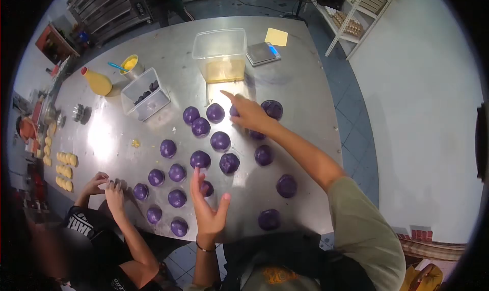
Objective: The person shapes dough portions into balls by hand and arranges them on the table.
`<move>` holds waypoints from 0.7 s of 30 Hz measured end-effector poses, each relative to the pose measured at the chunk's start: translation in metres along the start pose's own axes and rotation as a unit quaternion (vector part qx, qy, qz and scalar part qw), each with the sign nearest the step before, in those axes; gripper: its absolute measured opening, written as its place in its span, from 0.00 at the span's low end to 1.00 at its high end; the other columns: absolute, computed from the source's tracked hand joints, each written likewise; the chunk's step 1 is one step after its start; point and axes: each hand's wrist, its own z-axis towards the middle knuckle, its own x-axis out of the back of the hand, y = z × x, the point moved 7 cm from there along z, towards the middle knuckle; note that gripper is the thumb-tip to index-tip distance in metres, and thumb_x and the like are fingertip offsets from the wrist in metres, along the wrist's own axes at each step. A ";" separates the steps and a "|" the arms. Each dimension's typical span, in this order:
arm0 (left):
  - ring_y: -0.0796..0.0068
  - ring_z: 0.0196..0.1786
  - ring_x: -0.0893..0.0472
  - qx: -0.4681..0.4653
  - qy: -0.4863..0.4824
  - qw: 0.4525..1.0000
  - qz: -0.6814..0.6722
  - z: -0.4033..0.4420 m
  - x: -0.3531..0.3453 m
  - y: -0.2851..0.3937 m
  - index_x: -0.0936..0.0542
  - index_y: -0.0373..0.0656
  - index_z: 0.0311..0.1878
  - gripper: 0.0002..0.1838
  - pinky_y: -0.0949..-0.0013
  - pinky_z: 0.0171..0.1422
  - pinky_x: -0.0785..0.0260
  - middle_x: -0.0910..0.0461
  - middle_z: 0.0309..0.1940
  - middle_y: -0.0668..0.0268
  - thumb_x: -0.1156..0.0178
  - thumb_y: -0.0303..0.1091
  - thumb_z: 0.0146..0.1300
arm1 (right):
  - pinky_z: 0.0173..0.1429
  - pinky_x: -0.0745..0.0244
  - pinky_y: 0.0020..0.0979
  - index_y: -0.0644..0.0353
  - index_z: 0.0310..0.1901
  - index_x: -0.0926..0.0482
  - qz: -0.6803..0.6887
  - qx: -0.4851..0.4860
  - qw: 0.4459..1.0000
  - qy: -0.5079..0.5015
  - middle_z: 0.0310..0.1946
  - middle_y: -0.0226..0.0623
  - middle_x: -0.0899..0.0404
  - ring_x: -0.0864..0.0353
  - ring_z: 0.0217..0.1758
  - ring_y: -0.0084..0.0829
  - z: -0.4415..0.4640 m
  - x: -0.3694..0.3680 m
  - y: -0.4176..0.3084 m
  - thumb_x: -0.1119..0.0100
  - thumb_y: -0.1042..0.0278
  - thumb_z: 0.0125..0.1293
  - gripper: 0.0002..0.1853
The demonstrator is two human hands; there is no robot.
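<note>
Many round purple dough balls (220, 141) lie spread over the steel table (300, 82). My right hand (248, 112) reaches over the upper ones with its index finger stretched out toward the clear plastic tub (219, 51); it partly covers a ball beneath it. My left hand (210, 209) is raised palm up near the front edge, fingers and thumb apart, holding nothing. A purple ball (206, 188) shows partly behind its fingers, and another (200, 159) lies just beyond the fingertips.
A scale (263, 53) and yellow card (276, 36) stand beside the tub. Further left are a container of dark pieces (146, 98), a yellow cup (132, 67) and a bottle (97, 82). A co-worker's hands (109, 186) work at the left, near yellow dough pieces (64, 171).
</note>
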 end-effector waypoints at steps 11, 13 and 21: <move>0.70 0.48 0.21 -0.105 -0.161 0.981 -0.019 0.146 -0.094 0.047 0.21 0.35 0.50 0.13 0.74 0.51 0.30 0.22 0.49 0.57 0.42 0.26 0.62 | 0.64 0.35 0.47 0.61 0.67 0.37 -0.035 -0.123 0.989 0.079 0.56 0.53 0.33 0.32 0.57 0.56 -0.069 0.077 0.095 0.31 0.57 0.51 0.42; 0.65 0.49 0.21 -0.143 -0.201 0.969 0.023 0.186 -0.140 0.032 0.22 0.37 0.51 0.15 0.70 0.52 0.30 0.22 0.47 0.55 0.40 0.29 0.61 | 0.64 0.34 0.46 0.66 0.65 0.36 -0.038 -0.162 0.986 0.023 0.54 0.55 0.33 0.32 0.56 0.55 -0.083 0.066 0.104 0.29 0.60 0.48 0.43; 0.51 0.45 0.22 -0.108 -0.298 0.906 0.280 0.239 -0.222 -0.028 0.20 0.46 0.46 0.17 0.56 0.52 0.30 0.22 0.42 0.49 0.31 0.36 0.53 | 0.57 0.31 0.39 0.70 0.59 0.31 0.032 -0.125 0.982 0.138 0.48 0.52 0.31 0.29 0.53 0.49 -0.082 0.043 0.104 0.25 0.66 0.43 0.39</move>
